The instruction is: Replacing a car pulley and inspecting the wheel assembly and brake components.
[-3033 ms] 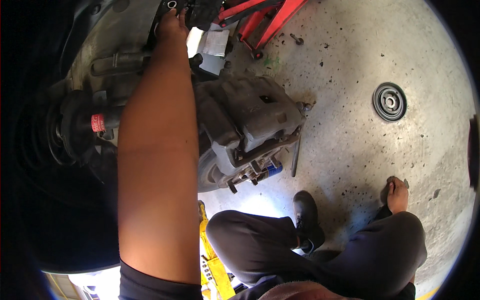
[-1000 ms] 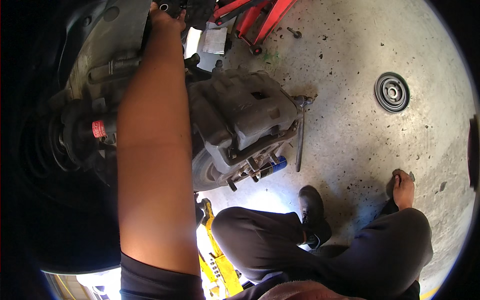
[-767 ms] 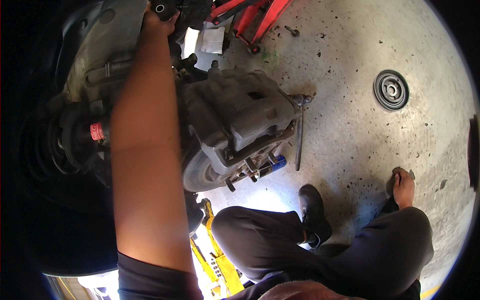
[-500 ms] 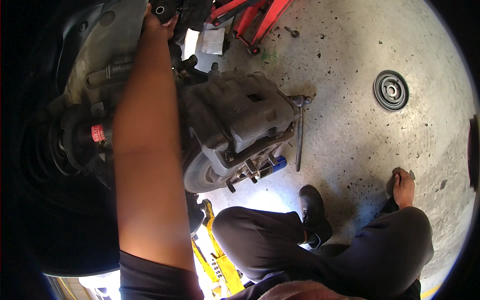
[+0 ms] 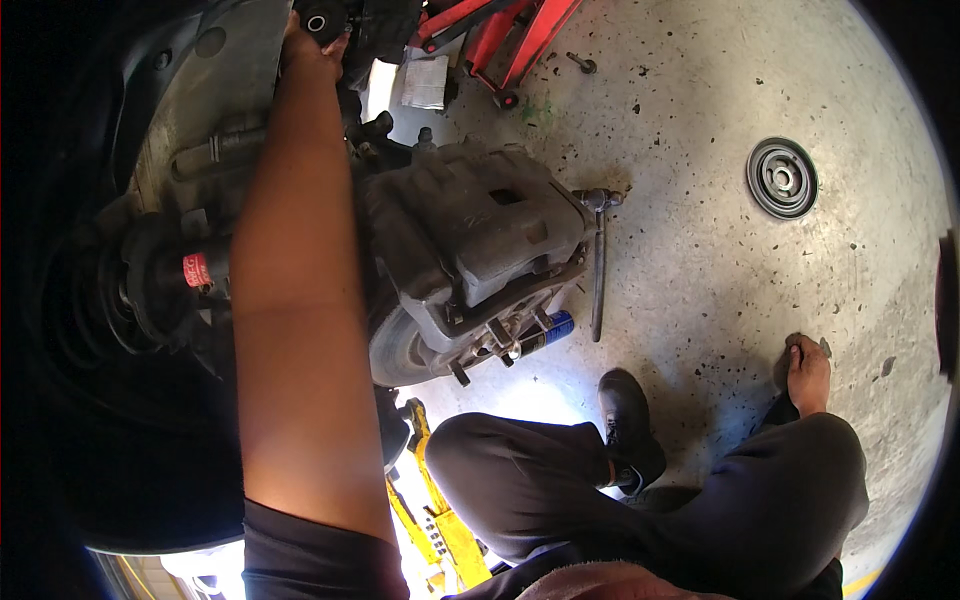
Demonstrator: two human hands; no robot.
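Note:
My left arm reaches past the car's wheel hub to the far left. There my left hand (image 5: 314, 50) is closed round a black round part with a pale ring in its middle (image 5: 317, 23), fingers showing on either side. Below the forearm's right side sits a brake caliper (image 5: 490, 215) over a brake disc (image 5: 397, 347) with bare wheel studs. Low at the right, my right hand (image 5: 808, 378) hangs beside my knee, its fingers curled at the toe of a dark shoe (image 5: 783, 372). Whatever those fingers hold, if anything, is hidden.
A grooved black pulley (image 5: 783, 180) lies on the concrete floor, with a bolt (image 5: 582, 63) farther off. A long-handled ratchet (image 5: 599, 270) and a blue can (image 5: 547, 334) are beside the caliper. Red stand legs (image 5: 525, 45) stand at the back, a yellow jack stand (image 5: 450, 530) near my knee.
My left hand and the round part have shifted very slightly, and the left forearm has moved a little to the right. The right hand stays where it was.

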